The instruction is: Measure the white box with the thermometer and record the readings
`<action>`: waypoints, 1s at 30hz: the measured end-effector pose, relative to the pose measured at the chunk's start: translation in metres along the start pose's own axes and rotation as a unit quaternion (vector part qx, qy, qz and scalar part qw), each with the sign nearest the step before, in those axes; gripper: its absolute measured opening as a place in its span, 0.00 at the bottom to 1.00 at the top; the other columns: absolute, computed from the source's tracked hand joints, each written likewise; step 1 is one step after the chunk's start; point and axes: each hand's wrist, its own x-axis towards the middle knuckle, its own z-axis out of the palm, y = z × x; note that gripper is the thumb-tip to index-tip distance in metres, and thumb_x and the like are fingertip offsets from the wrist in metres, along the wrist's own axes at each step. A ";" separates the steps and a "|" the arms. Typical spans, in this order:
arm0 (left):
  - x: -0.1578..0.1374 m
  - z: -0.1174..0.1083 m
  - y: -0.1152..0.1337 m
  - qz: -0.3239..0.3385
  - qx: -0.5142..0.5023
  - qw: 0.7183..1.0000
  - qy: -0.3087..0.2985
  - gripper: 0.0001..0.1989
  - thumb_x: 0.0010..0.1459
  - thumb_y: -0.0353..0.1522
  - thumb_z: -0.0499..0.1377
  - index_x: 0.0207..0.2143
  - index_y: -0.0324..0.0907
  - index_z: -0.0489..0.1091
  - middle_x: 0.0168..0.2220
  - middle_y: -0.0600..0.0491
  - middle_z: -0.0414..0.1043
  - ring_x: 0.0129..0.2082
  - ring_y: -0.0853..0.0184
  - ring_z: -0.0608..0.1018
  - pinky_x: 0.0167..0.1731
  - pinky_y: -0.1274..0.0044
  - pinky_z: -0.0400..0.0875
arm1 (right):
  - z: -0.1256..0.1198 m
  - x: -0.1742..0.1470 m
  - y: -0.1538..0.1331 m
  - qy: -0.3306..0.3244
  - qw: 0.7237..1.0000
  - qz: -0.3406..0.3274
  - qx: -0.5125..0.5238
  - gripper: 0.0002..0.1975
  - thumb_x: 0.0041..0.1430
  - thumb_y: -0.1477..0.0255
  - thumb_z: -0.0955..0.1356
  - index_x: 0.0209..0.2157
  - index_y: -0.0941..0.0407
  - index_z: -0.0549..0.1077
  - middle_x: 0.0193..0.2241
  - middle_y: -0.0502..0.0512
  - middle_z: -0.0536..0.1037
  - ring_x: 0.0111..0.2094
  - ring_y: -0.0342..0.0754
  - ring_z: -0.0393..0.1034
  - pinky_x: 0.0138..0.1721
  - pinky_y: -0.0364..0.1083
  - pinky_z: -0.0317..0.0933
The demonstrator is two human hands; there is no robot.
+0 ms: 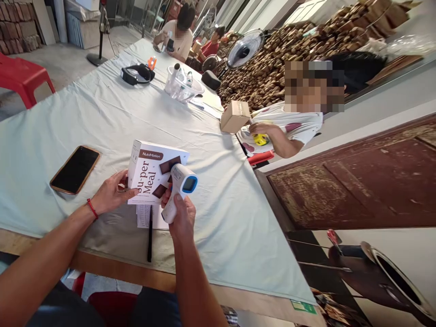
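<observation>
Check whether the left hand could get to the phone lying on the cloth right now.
Probably not at once: the left hand is holding the white box upright. The phone lies nearby to its left, with bare cloth between.

White carton (150, 175), brand strip "NutriMotion" up top, big brown lettering "…u-per Meal" w/ dark brown squares printed on front. Held upright, tilted slightly, front face toward camera, just above the counter (85, 118); its left edge is pinched. White pistol-shaped scanner (179, 190) w/ blue-rimmed head sits right in front of carton's lower right corner, head pointing right-up, handle down and wrapped.
</observation>
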 end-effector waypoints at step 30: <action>0.009 -0.010 -0.015 -0.044 -0.049 0.974 0.218 0.39 0.41 0.40 0.71 0.54 0.44 0.59 0.54 0.44 0.64 0.54 0.54 0.71 0.40 0.67 0.77 | -0.056 -0.023 -0.003 0.070 0.973 -0.035 -0.215 0.23 0.50 0.53 0.74 0.39 0.57 0.75 0.29 0.51 0.74 0.29 0.44 0.64 0.33 0.45 0.60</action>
